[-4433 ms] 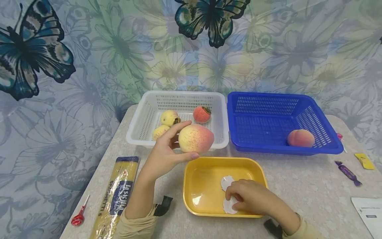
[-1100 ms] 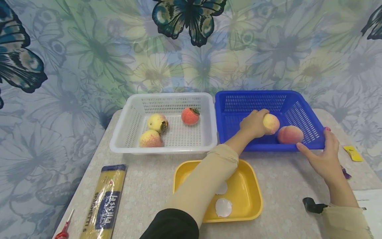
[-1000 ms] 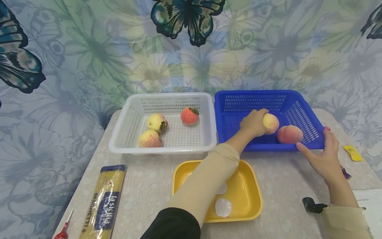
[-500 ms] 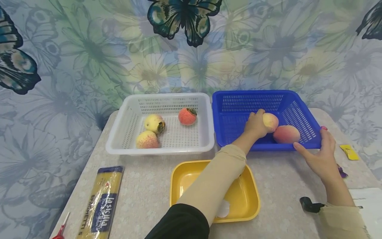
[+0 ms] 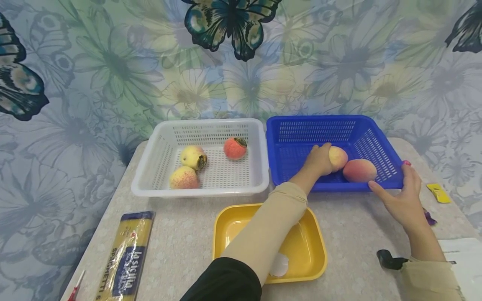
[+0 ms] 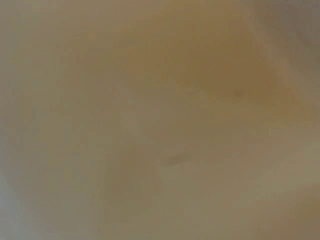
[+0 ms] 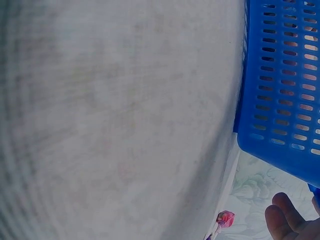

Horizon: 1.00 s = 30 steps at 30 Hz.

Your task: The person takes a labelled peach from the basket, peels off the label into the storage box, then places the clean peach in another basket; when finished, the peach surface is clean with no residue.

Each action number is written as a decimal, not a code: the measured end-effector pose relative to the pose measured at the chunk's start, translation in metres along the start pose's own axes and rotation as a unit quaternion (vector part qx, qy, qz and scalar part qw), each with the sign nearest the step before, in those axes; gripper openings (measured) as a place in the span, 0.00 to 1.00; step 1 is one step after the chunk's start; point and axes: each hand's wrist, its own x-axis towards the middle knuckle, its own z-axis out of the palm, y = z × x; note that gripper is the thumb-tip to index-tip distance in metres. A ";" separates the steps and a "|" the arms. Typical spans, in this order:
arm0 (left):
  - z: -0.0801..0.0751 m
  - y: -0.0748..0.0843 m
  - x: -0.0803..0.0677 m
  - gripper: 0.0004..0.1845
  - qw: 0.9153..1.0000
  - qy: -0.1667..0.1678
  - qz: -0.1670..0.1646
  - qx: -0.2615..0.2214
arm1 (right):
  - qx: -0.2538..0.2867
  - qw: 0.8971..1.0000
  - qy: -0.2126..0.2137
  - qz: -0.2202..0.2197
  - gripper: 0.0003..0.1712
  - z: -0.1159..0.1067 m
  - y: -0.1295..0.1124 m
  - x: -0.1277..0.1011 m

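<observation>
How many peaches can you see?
5. Three lie in the white basket. Two are in the blue basket: one in the left hand, one loose.

So two baskets sit side by side at the back of the surface [image 5: 188, 234]: the left basket [image 5: 150, 167] at about 11 o'clock, the right basket [image 5: 293, 138] at 1 o'clock, walls nearly touching. Left one has three fruits [image 5: 193, 156] in it, two toward its left side, one at the back right. Right one has a peach [image 5: 359, 170] near its front right, with a second peach [image 5: 337, 157] just to its left, touching it. A tray [image 5: 312, 251] sits front and centre at 6 o'clock. A spaghetti pack [image 5: 126, 261] lies at 8 o'clock, and a small wrapper [image 5: 438, 193] at 3 o'clock.
</observation>
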 end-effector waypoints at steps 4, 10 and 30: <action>-0.004 0.002 -0.005 0.43 1.000 -0.014 -0.011 0.008 | 0.002 1.000 -0.001 -0.003 0.60 -0.001 0.000 0.000; -0.010 0.003 -0.009 0.41 0.999 -0.030 -0.025 0.025 | 0.004 1.000 -0.003 -0.006 0.60 -0.001 -0.001 0.000; -0.002 -0.002 0.001 0.42 1.000 0.019 0.012 -0.013 | 0.004 1.000 -0.002 -0.007 0.60 -0.001 0.002 0.001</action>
